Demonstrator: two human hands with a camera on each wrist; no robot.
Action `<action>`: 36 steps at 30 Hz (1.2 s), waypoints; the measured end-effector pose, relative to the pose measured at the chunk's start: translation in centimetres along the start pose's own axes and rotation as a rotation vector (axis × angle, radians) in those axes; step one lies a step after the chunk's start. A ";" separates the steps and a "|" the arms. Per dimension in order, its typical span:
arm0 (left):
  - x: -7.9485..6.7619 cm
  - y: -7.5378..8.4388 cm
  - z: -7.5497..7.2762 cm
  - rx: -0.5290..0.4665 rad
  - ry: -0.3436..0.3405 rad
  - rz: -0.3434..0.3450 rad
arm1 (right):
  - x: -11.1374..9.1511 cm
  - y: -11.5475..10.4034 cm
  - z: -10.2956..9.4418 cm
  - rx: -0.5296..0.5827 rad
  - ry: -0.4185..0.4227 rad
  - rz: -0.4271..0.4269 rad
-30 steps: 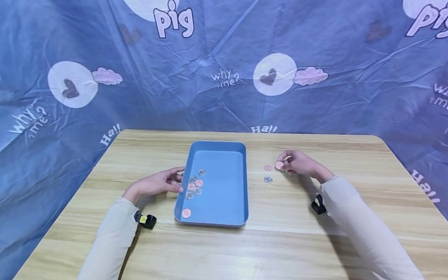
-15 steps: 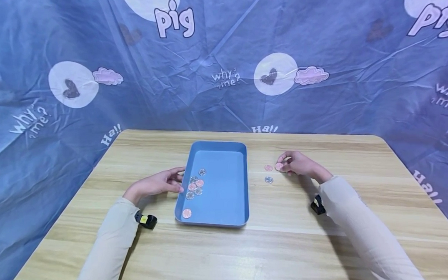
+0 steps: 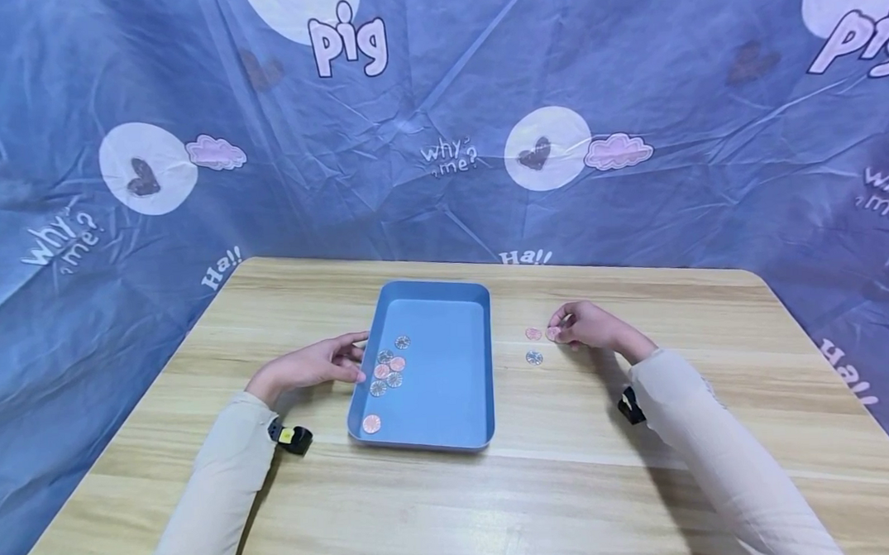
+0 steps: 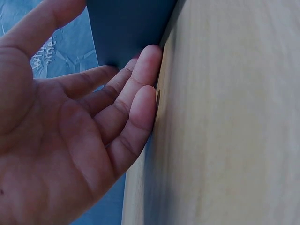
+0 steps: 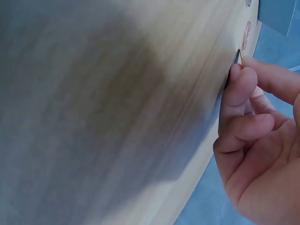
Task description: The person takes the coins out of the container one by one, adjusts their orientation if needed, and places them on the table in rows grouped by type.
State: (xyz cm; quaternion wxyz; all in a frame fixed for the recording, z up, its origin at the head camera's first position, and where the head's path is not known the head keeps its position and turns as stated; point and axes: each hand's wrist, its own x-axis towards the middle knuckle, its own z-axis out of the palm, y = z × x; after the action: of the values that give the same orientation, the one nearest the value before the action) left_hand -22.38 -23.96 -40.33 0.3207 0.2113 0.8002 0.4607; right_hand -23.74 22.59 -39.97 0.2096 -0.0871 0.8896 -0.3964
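A blue rectangular tray (image 3: 441,369) lies on the wooden table, with several silver-coloured and copper-coloured coins (image 3: 394,380) toward its left side. My left hand (image 3: 310,368) holds the tray's left wall. Its thumb is at the rim, and in the left wrist view the fingers (image 4: 145,65) lie along the outside, close to the tabletop. Right of the tray, my right hand (image 3: 591,325) pinches a copper-coloured coin (image 3: 553,333) between thumb and fingertips, very near the table. Beside it lie another copper-coloured coin (image 3: 533,334) and a silver-coloured coin (image 3: 534,358).
The wooden table (image 3: 455,509) has rounded far corners. A blue printed cloth (image 3: 441,203) hangs behind it and down both sides. A black wrist camera (image 3: 291,438) sits by the left sleeve, and another wrist camera (image 3: 630,406) by the right.
The right hand has lowered the pinched coin a little, closer to the table and to the copper-coloured coin beside it. My left hand and the tray stay in place.
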 end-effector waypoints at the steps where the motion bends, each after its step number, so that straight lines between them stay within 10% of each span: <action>1: 0.0 0.0 0.0 -0.001 0.000 0.000 | 0.0 -0.1 0.0 -0.013 0.001 0.003; 16: -0.1 0.1 0.1 0.005 0.001 -0.003 | 0.1 -0.2 0.5 -0.139 0.010 0.008; 36: 0.0 0.1 0.0 0.004 0.007 -0.005 | -0.6 -0.3 0.2 -0.037 0.021 0.001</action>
State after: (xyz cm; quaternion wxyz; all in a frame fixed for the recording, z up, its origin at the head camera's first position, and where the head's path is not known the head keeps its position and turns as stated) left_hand -22.32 -23.93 -40.23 0.3185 0.2083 0.8027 0.4591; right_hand -23.12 22.46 -39.67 0.1987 -0.0862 0.8989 -0.3809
